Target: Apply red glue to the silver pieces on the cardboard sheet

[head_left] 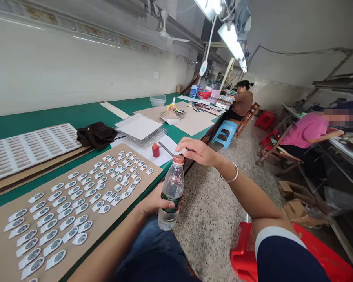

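Note:
My left hand (157, 201) is wrapped around a clear plastic water bottle (173, 184) with a green label, held slightly tilted above my lap. Liquid shows inside it, and its neck ends in a reddish-orange ring or cap. Over that mouth is my right hand (198, 152), fingers pinched together around something small and whitish with a dark bit, mostly hidden. A small bottle of red liquid (155, 150) stands on white paper to the left, beside a dark ruler-like strip (166, 149). Many small oval badge-like pieces (90, 185) on white backings lie in rows on brown cardboard (148, 181).
On the green table (85, 112) are a white tray (32, 147) of small pieces, a black cloth bag (97, 135) and stacked white sheets (139, 126). A red stool (242, 250) and a blue stool (225, 133) stand on the floor. Two people sit working farther off.

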`<state>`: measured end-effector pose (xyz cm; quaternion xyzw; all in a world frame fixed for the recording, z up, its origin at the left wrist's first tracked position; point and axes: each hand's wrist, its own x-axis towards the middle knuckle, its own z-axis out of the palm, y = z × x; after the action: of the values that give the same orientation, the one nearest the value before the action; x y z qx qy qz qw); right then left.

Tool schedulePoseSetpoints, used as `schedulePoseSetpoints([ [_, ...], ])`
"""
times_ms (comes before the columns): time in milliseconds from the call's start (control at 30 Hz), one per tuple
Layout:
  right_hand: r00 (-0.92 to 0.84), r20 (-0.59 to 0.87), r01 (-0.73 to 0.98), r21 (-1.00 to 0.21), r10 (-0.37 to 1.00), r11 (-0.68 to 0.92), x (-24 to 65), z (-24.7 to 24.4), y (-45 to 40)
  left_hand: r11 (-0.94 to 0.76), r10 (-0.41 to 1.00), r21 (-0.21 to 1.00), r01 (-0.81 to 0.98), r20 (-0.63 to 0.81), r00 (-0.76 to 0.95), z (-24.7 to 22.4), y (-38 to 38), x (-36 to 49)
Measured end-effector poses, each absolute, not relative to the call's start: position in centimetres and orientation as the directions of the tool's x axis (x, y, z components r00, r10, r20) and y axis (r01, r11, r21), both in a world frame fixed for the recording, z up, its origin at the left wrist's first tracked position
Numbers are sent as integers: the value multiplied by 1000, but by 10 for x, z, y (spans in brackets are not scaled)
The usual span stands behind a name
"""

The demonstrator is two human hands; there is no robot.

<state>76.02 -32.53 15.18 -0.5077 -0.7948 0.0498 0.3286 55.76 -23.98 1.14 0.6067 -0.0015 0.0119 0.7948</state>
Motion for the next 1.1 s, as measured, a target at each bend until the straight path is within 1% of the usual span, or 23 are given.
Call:
schedulePoseSetpoints([
  [33,-181,509,783,-443,842,436,768,144,-323,213,42,977,-26,18,999,9,-240,557],
  [67,-56,534,805,-476,844,354,777,134,-318,162,85,986,-37,24,996,6,-240,557],
  [100,82,530,829,-506,844,237,786,122,-311,108,148,993,-56,40,988,4,-241,557],
  [167,300,461,861,-508,835,-29,801,93,-291,-6,277,995,-99,97,956,-1,-242,559],
  [200,325,434,862,-501,840,-75,806,76,-279,-54,330,992,-115,127,936,-3,-243,559],
  [300,342,383,861,-494,858,-122,809,28,-243,-132,445,985,-111,159,881,-5,-243,560],
  [400,358,363,846,-516,860,-135,801,-4,-218,-130,532,989,-73,131,836,-2,-240,560],
  [533,429,404,799,-587,808,-130,792,-14,-222,-131,632,988,-76,142,762,6,-238,567],
  [667,510,456,726,-683,729,-81,767,-9,-267,-156,747,988,1,118,654,8,-237,589],
  [700,507,465,698,-715,726,-30,757,-8,-280,-156,756,988,2,119,643,7,-237,596],
  [733,502,472,585,-803,725,117,746,-8,-292,-157,759,988,-10,127,639,6,-238,603],
  [767,481,446,479,-855,755,200,736,-7,-301,-158,758,987,-26,139,637,4,-239,609],
  [800,491,416,411,-885,766,217,727,-7,-308,-160,757,986,-38,147,637,2,-240,616],
  [833,512,383,367,-907,769,208,720,-6,-313,-159,756,986,-44,150,637,1,-242,621],
  [867,547,351,363,-918,760,163,715,-5,-315,-160,751,986,-47,152,642,-1,-244,626],
  [933,634,316,393,-918,706,58,711,-3,-315,-190,714,981,-44,169,680,0,-245,631],
  [1033,676,319,410,-912,665,20,718,-2,-311,-324,566,946,7,188,803,10,-231,626],
  [1100,673,321,415,-910,666,20,726,-4,-311,-420,514,902,99,146,845,20,-208,616],
])
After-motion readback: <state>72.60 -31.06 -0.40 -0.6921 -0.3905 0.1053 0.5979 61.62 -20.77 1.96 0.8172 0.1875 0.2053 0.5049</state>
